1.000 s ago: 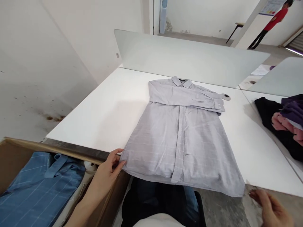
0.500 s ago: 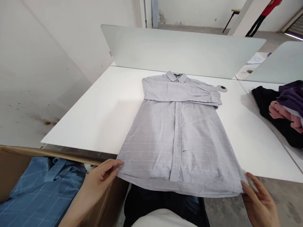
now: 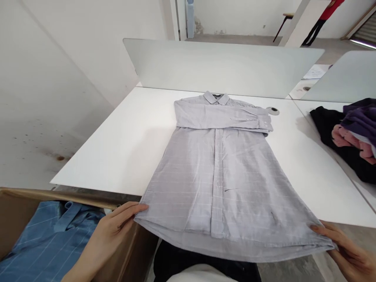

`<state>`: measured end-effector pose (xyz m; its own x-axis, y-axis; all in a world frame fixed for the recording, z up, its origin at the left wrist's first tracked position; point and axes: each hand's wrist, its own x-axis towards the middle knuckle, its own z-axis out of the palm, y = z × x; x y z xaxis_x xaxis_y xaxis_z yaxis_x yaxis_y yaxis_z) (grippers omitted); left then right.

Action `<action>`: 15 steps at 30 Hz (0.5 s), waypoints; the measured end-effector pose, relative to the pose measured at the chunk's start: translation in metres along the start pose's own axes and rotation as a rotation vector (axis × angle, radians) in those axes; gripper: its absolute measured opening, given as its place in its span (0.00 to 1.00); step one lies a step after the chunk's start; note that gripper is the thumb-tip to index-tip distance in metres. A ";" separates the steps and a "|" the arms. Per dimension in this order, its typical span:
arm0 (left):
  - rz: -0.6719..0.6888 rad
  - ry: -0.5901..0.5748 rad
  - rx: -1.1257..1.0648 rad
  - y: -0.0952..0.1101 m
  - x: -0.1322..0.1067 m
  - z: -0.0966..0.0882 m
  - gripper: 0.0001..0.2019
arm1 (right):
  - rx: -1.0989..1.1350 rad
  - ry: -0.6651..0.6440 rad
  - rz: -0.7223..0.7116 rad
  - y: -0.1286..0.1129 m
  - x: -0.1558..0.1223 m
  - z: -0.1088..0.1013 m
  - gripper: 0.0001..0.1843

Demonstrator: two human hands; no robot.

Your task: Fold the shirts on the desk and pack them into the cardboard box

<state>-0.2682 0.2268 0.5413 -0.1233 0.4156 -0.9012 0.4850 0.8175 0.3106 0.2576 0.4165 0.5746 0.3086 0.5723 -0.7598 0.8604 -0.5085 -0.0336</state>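
Note:
A light grey button-up shirt (image 3: 194, 172) lies front up on the white table (image 3: 117, 149), its collar at the far end and its sleeves folded across the chest. The bottom hem hangs past the table's near edge, above my lap. My left hand (image 3: 117, 223) pinches the hem's left corner, thumb hidden under the cloth. At the opposite corner, my right hand (image 3: 346, 246) grips the hem with fingers on top. The hem is stretched between both hands.
On the left, a cardboard box (image 3: 17, 196) holds a folded blue checked shirt (image 3: 49, 243). Dark, purple and pink clothes (image 3: 352, 133) are piled at right. A frosted divider (image 3: 223, 68) runs along the back. Far off stands a person in red (image 3: 324, 19).
My hands have moved apart, the right one further to the right, the left slightly left. The hem has come nearer to me and is spread wider.

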 end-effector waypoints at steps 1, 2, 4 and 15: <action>0.004 0.007 -0.006 0.002 0.003 -0.003 0.14 | 0.001 -0.022 -0.013 0.002 0.005 -0.004 0.13; 0.015 0.012 -0.013 0.005 0.008 -0.006 0.14 | 0.009 -0.049 -0.022 0.005 0.010 -0.008 0.12; 0.046 0.012 -0.020 0.014 0.021 -0.015 0.13 | 0.024 -0.034 -0.064 0.006 0.026 -0.017 0.11; 0.078 0.015 -0.253 0.077 0.178 -0.060 0.16 | 0.188 -0.084 -0.231 -0.103 0.157 -0.007 0.23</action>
<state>-0.3051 0.3878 0.4232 -0.1076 0.4859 -0.8674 0.2620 0.8555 0.4467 0.2200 0.5635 0.4637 0.0718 0.6356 -0.7687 0.8111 -0.4857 -0.3258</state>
